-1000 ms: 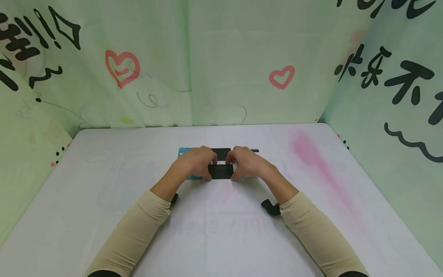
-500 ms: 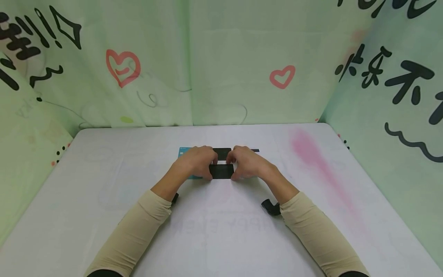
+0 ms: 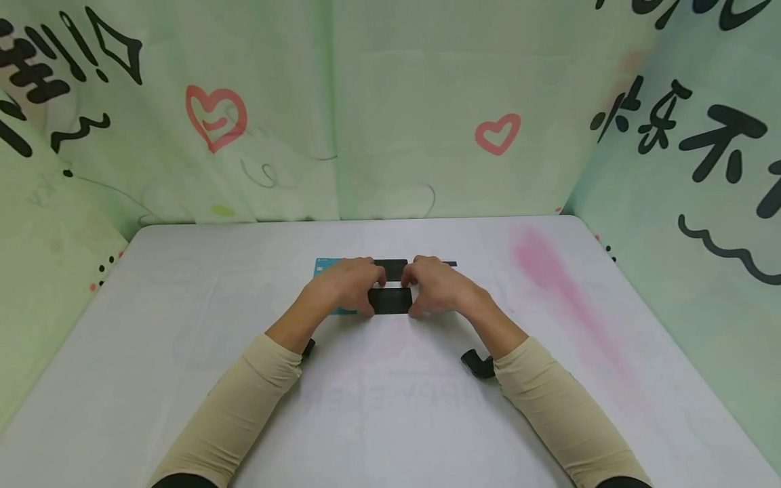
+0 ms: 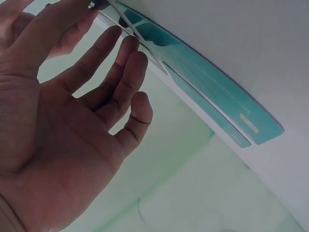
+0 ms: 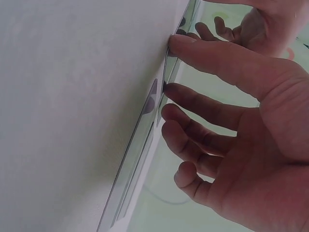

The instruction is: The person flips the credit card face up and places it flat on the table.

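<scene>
My left hand (image 3: 352,285) and right hand (image 3: 434,285) hold opposite ends of a thin, dark rectangular plate (image 3: 390,301), thumbs at its near edge and index fingers at its far edge. Just beyond it shows a second black stretch (image 3: 390,270), with a white gap between. A flat teal panel (image 3: 324,265) sticks out past the left hand. In the left wrist view the glossy teal panel (image 4: 212,87) lies on the table, and the plate's thin edge crosses it. A shiny flat strip (image 5: 130,159) runs below the right fingers in the right wrist view.
The white table (image 3: 390,420) has a pink smear (image 3: 555,285) at the right. Black wrist mounts (image 3: 477,364) hang under both forearms. Green cloth walls (image 3: 403,88) with hearts and black writing stand behind the table and along both sides.
</scene>
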Demonstrator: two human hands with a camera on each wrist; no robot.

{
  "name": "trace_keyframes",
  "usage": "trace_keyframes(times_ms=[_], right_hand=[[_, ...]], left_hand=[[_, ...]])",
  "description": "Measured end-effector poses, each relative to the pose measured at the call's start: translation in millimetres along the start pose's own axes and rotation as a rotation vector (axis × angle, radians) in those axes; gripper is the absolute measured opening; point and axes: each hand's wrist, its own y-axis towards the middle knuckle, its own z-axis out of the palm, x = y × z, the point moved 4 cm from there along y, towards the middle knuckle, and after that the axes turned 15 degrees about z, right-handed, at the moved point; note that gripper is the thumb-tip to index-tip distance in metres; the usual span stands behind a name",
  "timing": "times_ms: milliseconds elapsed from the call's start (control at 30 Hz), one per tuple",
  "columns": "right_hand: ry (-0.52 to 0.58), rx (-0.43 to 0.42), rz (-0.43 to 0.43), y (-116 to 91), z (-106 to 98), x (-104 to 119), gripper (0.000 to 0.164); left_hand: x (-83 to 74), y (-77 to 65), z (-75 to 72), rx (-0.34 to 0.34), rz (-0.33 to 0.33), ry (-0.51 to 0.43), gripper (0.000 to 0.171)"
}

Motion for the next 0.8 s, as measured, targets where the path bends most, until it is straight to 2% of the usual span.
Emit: trace_keyframes(times_ms=[267,533,800], right_hand=[[-0.006,0.007,0.008,0.2,-0.5,-2.5,0.047],[0.026,0.030,0.022,1.4,-1.7,-4.0,0.046],[0.013,0.023,0.019,0.4,-1.6,-3.7,0.046]], left_hand=[[2.7,-2.6,-1.7,0.005,-0.021,0.027,0.055],[2.8,-2.1,-2.7,-0.019,-0.012,0.026,0.045],[3.4,-1.4,-0.2,0.004,-0.018,-0.006,0.038]])
